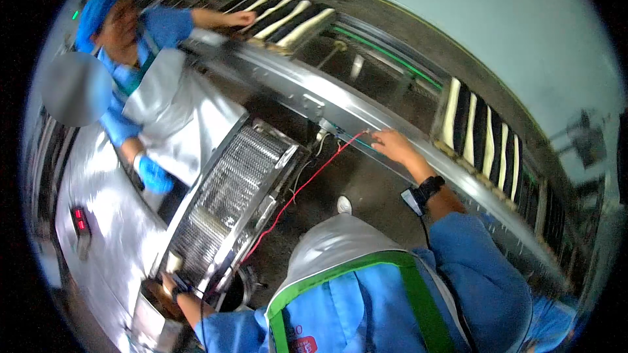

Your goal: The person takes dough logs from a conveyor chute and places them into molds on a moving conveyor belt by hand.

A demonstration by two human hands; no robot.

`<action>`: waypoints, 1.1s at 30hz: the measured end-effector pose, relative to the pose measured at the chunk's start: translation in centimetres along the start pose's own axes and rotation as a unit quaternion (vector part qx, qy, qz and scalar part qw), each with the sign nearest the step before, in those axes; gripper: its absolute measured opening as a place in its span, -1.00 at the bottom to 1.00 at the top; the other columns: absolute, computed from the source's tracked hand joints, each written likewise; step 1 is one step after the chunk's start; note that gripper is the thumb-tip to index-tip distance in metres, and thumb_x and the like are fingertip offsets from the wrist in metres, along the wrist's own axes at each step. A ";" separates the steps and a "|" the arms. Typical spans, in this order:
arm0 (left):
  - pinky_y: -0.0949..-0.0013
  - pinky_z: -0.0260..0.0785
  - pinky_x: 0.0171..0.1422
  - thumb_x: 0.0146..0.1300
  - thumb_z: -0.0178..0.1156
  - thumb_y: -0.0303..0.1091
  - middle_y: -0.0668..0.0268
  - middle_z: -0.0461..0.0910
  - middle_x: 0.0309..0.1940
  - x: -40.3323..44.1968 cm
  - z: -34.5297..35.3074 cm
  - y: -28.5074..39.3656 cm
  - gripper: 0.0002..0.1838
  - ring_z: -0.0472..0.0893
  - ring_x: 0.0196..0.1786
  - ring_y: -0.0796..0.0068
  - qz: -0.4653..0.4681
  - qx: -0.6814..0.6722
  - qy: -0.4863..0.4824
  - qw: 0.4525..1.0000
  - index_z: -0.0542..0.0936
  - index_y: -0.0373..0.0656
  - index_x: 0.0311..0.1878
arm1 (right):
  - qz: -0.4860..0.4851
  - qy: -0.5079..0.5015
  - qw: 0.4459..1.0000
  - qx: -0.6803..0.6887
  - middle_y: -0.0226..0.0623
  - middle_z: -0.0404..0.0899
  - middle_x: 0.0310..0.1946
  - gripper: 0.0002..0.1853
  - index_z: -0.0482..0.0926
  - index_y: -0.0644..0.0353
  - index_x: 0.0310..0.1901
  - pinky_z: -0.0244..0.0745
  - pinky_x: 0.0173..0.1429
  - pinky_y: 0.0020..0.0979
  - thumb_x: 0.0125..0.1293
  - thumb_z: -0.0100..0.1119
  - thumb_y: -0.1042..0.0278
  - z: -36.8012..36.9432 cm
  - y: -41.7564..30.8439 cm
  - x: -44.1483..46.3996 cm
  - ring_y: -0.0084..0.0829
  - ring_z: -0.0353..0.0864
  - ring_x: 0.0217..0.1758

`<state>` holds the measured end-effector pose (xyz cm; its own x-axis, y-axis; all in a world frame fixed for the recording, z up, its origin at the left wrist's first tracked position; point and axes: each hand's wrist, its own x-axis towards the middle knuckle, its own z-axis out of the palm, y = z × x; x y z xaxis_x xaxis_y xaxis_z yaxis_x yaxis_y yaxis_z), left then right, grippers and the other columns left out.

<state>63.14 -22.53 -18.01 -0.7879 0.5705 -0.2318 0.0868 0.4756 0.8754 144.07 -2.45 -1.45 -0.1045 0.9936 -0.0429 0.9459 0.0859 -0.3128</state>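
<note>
My right hand [394, 147] reaches forward to the side of the long metal conveyor. Its fingertips are drawn together at the upper end of a thin red cord [297, 193], which runs slanting down to the small mesh conveyor [226, 199]. At the lower left, my left hand [169, 284] is at the near end of that mesh conveyor, beside a metal box [156, 321]. A small pale block [174, 261] lies just above the hand. The left fingers are mostly hidden, so their grip does not show.
Trays of black-and-white striped strips [481, 137] ride on the long conveyor [366, 114]. Across the mesh conveyor stands a co-worker [157, 78], one bare hand on a far tray [288, 19], the other in a blue glove. A shiny metal surface [104, 202] lies left.
</note>
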 end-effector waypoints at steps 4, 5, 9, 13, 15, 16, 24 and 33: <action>0.35 0.07 0.11 0.07 -0.02 -0.30 0.21 0.23 -0.01 -1.3 2.7 1.8 -0.53 0.25 0.01 0.33 0.047 0.172 0.008 0.984 0.21 -0.26 0.05 | 0.079 -0.037 0.996 0.028 -0.16 0.46 -0.28 -0.67 0.43 0.18 -0.19 0.30 -0.08 -0.25 0.04 0.03 0.18 1.0 2.0 -2.8 -0.17 0.41 -0.14; 0.35 0.07 0.10 0.06 -0.02 -0.31 0.21 0.23 -0.04 -1.0 3.5 1.6 -0.54 0.25 -0.01 0.33 0.061 0.201 0.005 0.978 0.22 -0.27 0.04 | 0.070 -0.032 0.997 0.015 -0.16 0.46 -0.27 -0.67 0.43 0.17 -0.18 0.29 -0.07 -0.24 0.04 0.03 0.17 1.4 2.6 -3.4 -0.16 0.40 -0.13; 0.34 0.11 0.05 0.00 0.00 -0.36 0.20 0.26 -0.12 -1.8 4.8 1.6 -0.56 0.27 -0.08 0.31 0.111 0.266 -0.006 0.958 0.23 -0.28 -0.02 | 0.090 -0.010 0.995 0.042 -0.16 0.47 -0.25 -0.66 0.43 0.15 -0.16 0.27 -0.02 -0.20 0.05 0.02 0.15 2.6 3.3 -7.0 -0.14 0.36 -0.05; 0.32 0.15 -0.01 -0.05 0.01 -0.40 0.18 0.28 -0.21 -3.0 4.0 1.7 -0.58 0.29 -0.16 0.29 0.140 0.297 -0.018 0.944 0.24 -0.30 -0.07 | 0.098 -0.019 0.994 0.045 -0.14 0.41 -0.18 -0.67 0.44 0.12 -0.17 0.25 0.00 -0.15 0.05 0.00 0.14 3.2 3.6 -7.7 -0.16 0.34 -0.04; 0.32 0.17 -0.03 -0.07 0.01 -0.43 0.18 0.29 -0.26 -3.3 3.2 1.6 -0.59 0.30 -0.20 0.28 0.148 0.310 -0.020 0.939 0.24 -0.31 -0.10 | 0.096 -0.010 0.995 0.039 -0.12 0.42 -0.19 -0.68 0.46 0.14 -0.20 0.26 -0.02 -0.16 0.03 0.02 0.16 3.3 3.2 -7.6 -0.15 0.36 -0.06; 0.31 0.17 -0.05 -0.09 0.02 -0.44 0.17 0.30 -0.28 -3.7 3.0 1.7 -0.60 0.31 -0.22 0.28 0.159 0.312 -0.019 0.936 0.24 -0.31 -0.11 | 0.097 -0.013 0.994 0.042 -0.12 0.42 -0.19 -0.68 0.46 0.14 -0.20 0.26 -0.02 -0.16 0.03 0.02 0.16 3.4 2.9 -7.7 -0.15 0.36 -0.06; 0.40 0.28 -0.20 -0.06 0.05 -0.37 0.23 0.33 -0.39 -14.4 5.8 11.4 -0.66 0.34 -0.37 0.40 0.222 0.090 -0.062 0.969 0.27 -0.31 -0.21 | 0.056 -0.044 0.993 0.099 -0.16 0.45 -0.21 -0.66 0.42 0.19 -0.17 0.22 0.03 -0.21 0.06 0.01 0.17 4.9 2.8 -8.5 -0.14 0.30 0.02; 0.24 0.29 -0.06 -0.13 0.02 -0.32 0.16 0.46 -0.27 -19.2 5.6 19.5 -0.60 0.46 -0.20 0.25 -0.062 -0.369 -0.096 0.922 0.37 -0.28 -0.15 | -0.009 -0.068 0.989 0.129 -0.05 0.43 -0.28 -0.67 0.43 0.27 -0.20 0.29 -0.08 -0.21 0.03 0.05 0.23 2.0 -0.9 -7.0 -0.07 0.38 -0.16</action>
<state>83.38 -20.41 1.14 -0.6356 0.6842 -0.3575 -0.4910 -0.0009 0.8712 143.36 -9.57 -2.73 -0.1768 0.9716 -0.1570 0.8360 0.0640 -0.5450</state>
